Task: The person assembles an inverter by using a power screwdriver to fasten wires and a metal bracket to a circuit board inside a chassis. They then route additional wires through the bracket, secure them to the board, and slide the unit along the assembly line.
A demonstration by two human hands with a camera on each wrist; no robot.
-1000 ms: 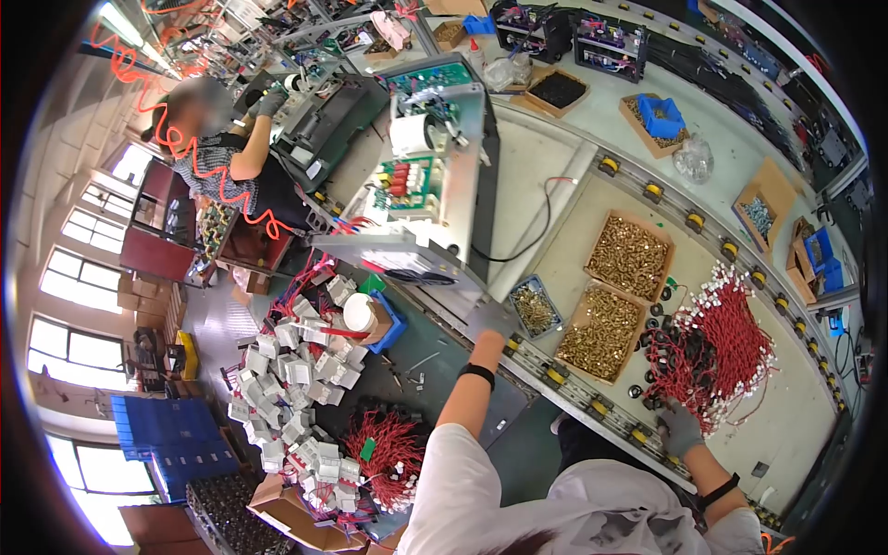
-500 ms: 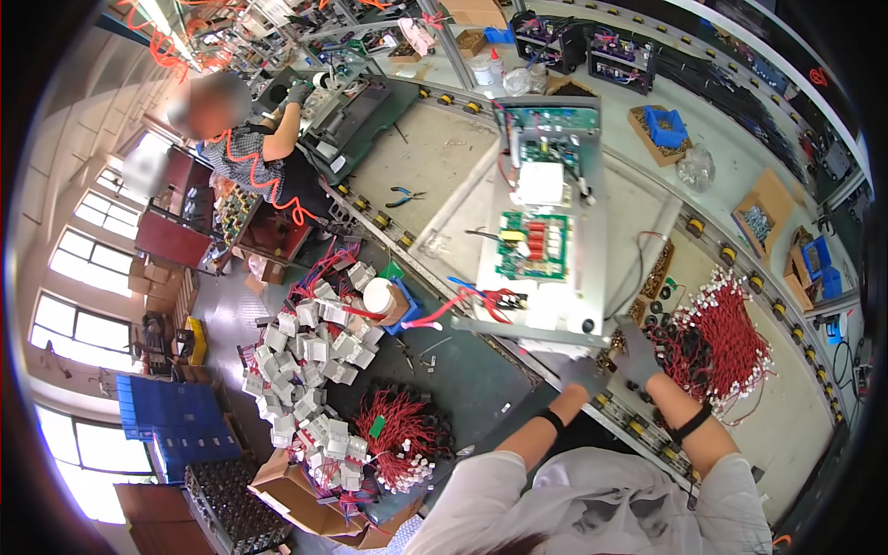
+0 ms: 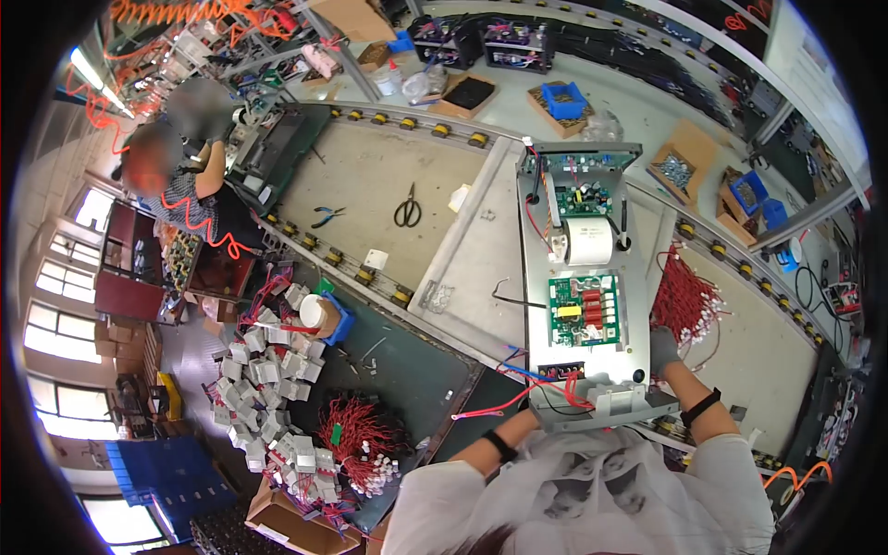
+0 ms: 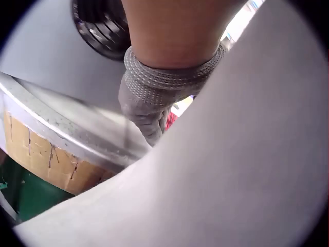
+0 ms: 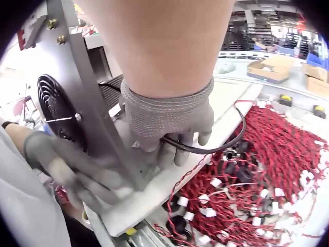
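A metal chassis carries a green circuit board and a large white cylindrical part. My gloved right hand is at its right side. In the right wrist view, the right hand has its fingers pointing down beside the chassis base, and a black cable crosses them. My gloved left hand lies against the near lower edge below a black fan grille, blurred, with straight fingers. The chassis hides that hand in the head view; the left wrist view shows the glove partly covered by white cloth.
Red wire bundles with white connectors lie right of the chassis. Rollers line the bench. Scissors and pliers lie farther left. Grey-white parts are heaped at lower left. Another person works at far left.
The chassis has swung round and moved right along the bench, its near end now close to my body. My left hand has passed out of sight behind it, and the head view has shifted.
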